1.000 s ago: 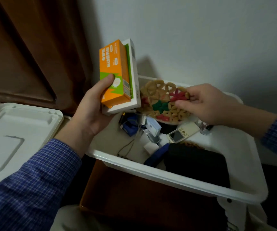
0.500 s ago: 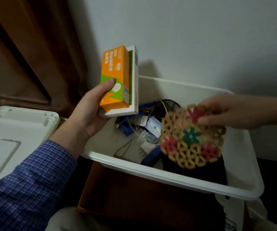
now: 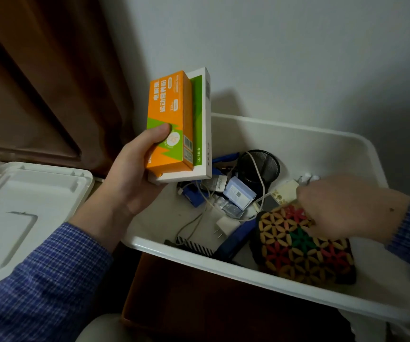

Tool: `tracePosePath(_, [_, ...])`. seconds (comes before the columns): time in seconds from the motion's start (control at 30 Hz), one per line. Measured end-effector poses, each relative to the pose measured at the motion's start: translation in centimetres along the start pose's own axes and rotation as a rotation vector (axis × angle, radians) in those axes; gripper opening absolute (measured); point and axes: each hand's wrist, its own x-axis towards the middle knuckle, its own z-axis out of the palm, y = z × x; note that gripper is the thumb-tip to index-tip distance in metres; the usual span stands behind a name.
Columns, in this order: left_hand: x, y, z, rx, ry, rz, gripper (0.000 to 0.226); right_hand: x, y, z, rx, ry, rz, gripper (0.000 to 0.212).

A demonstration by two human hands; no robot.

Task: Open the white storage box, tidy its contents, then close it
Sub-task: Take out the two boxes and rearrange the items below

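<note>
The white storage box [image 3: 199,258] stands open against the wall, and its lid [image 3: 26,206] lies to the left. My left hand [image 3: 134,178] grips an orange carton [image 3: 171,124] and a flat white box [image 3: 202,119] together, upright above the box's left end. A colourful beaded mat [image 3: 297,248] lies flat on a black item at the box's front right. My right hand [image 3: 347,208] is at the mat's far edge, its curled fingers at the red flower; the fingertips are hidden.
Loose things fill the box: a black mesh cup [image 3: 260,166], a pale blue case [image 3: 239,196], a white plug [image 3: 226,227], a black comb [image 3: 194,245], cables and a small white device [image 3: 285,193]. A brown carton [image 3: 199,304] sits below. A brown curtain [image 3: 38,82] hangs on the left.
My right hand lifted the beaded mat from the back of the box, carried it to the front right and lowered it onto the black item. My left hand kept holding both boxes.
</note>
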Motion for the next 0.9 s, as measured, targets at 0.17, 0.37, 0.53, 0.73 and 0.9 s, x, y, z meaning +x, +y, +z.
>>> tracePosePath(0.17, [0.4, -0.5, 0.0, 0.14, -0.017, -0.014, 0.026, 2.0, -4.4, -3.4, 0.372, 0.223, -0.422, 0.027])
tracePosePath(0.37, [0.9, -1.0, 0.1, 0.256, -0.047, -0.018, 0.025, 8.6, -13.8, -2.3, 0.484, 0.11, -0.543, 0.054])
tracePosePath(0.53, [1.1, -1.1, -0.4, 0.245, -0.065, -0.028, 0.023, 10.1, -16.4, -1.1, 0.487, 0.161, -0.541, 0.031])
tracePosePath(0.73, [1.6, -1.7, -0.5, 0.384, -0.06, -0.064, 0.053, 9.6, -14.9, -1.2, 0.336, 0.017, -0.531, 0.022])
tracePosePath(0.9, [1.5, -1.5, -0.3, 0.36, -0.059, -0.059, 0.057, 9.1, -14.8, -1.3, 0.292, -0.034, -0.527, 0.016])
